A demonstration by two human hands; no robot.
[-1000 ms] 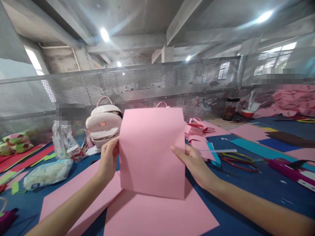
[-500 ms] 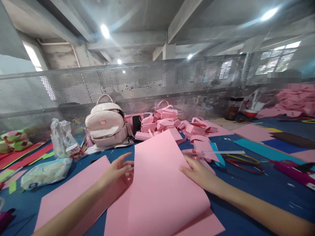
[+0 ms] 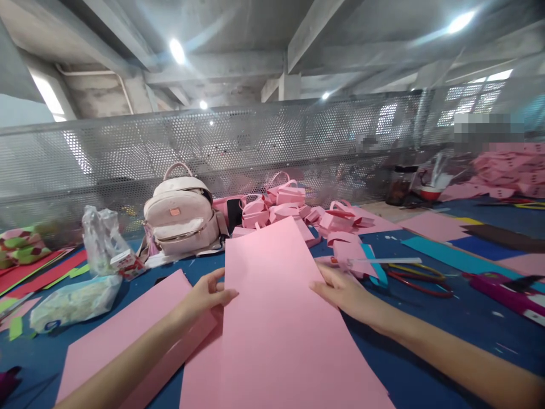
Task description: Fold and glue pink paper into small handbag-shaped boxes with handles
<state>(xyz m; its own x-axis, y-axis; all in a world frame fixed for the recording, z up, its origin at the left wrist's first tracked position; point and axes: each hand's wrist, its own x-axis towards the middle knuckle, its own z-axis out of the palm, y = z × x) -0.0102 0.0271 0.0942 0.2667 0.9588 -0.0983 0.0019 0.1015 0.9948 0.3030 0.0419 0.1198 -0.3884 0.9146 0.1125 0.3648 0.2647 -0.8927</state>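
A large pink sheet of paper or thin foam (image 3: 272,318) is held up in front of me, its far end raised. My left hand (image 3: 209,292) pinches its left edge, thumb on the front face and fingers behind. On the opposite edge, my right hand (image 3: 343,289) grips the sheet with its thumb in front; its other fingertips are partly hidden. Beneath lies another pink sheet (image 3: 200,375), mostly covered. Under my left forearm is a further stack of pink sheets (image 3: 140,318).
Behind the sheet sits a pile of folded pink pieces with handles (image 3: 289,199). A pale backpack (image 3: 181,213) and a plastic bag (image 3: 76,301) stand left. On the right are a translucent stick (image 3: 385,261), scissors (image 3: 419,278) and a magenta tool (image 3: 502,292). A perforated metal panel (image 3: 238,142) runs behind.
My left hand, open beside the sheet before, has closed on its left edge. The sheet's curled lower right part has flattened out. My right hand keeps its hold.
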